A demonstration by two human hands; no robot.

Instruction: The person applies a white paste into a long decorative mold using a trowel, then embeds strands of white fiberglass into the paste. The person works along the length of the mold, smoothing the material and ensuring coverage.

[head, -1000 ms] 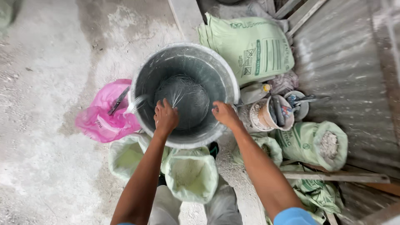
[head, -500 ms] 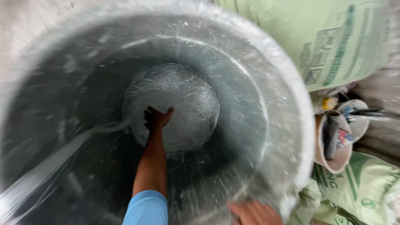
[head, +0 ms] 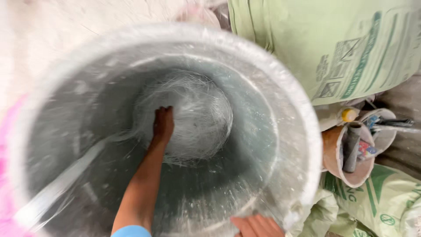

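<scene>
The left hand [head: 163, 124] reaches deep into the big grey drum [head: 285, 92], fingers together and pressed flat on the mat of pale glassy fibres [head: 197, 114] that lines the drum's bottom — the fibres lie under the hand and spread out mostly to its right. The right hand [head: 258, 226] sits at the drum's near rim, fingers laid on the edge; whether it clamps the rim or only rests there I cannot tell, since most of it is cut off. A pale strip [head: 61, 184] runs down the drum's inner wall, left of the forearm. Right of the drum stands a small bucket [head: 340, 153] holding a roller — behind the drum, a green printed sack [head: 324, 39].
</scene>
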